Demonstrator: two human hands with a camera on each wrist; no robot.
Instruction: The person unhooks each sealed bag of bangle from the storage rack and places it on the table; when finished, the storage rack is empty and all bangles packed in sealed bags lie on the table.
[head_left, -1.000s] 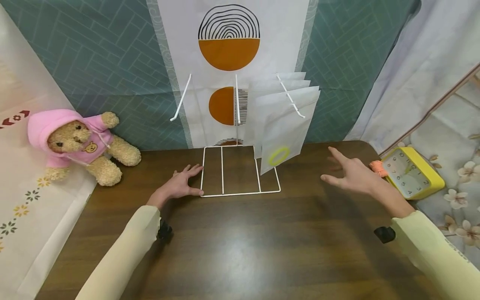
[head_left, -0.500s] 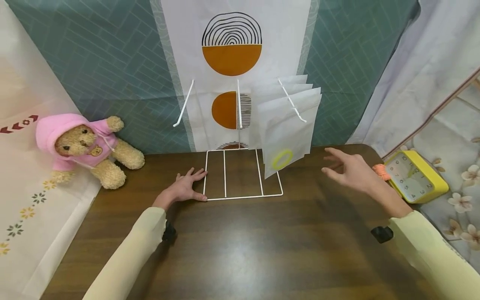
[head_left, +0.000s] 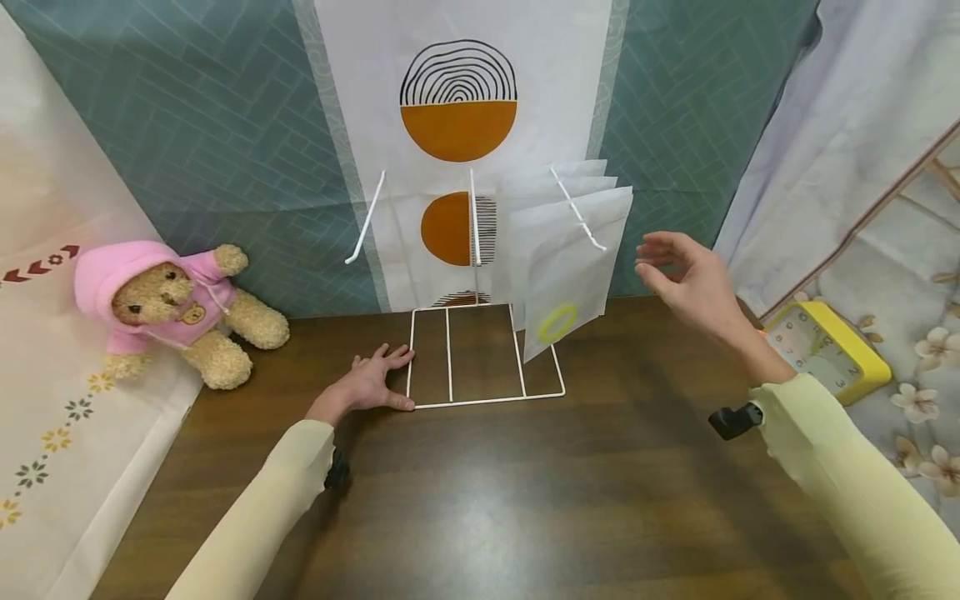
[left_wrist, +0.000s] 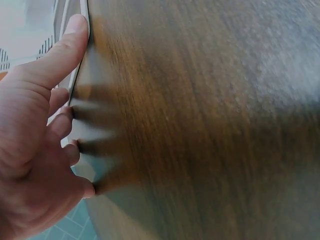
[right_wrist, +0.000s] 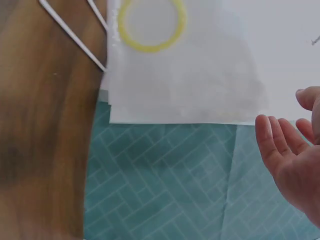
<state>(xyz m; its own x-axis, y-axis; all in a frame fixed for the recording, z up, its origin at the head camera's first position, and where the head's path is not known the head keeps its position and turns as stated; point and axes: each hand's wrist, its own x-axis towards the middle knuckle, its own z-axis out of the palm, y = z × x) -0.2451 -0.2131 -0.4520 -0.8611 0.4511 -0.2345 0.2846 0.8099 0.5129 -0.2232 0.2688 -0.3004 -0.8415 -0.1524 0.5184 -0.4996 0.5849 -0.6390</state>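
White bags on the rack show one yellow ring.

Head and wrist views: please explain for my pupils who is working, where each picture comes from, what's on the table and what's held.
No machine here: somebody is working bare-handed. The head view comes from a head-worn camera, each wrist view from a camera on that wrist. On the table stands a white wire rack, with white sheets hanging on its right side; the front one shows a yellow ring. A pink-hooded teddy bear is at the left, a yellow clock at the right. The left hand touches the rack; the right hand is raised beside the sheets, holding nothing.
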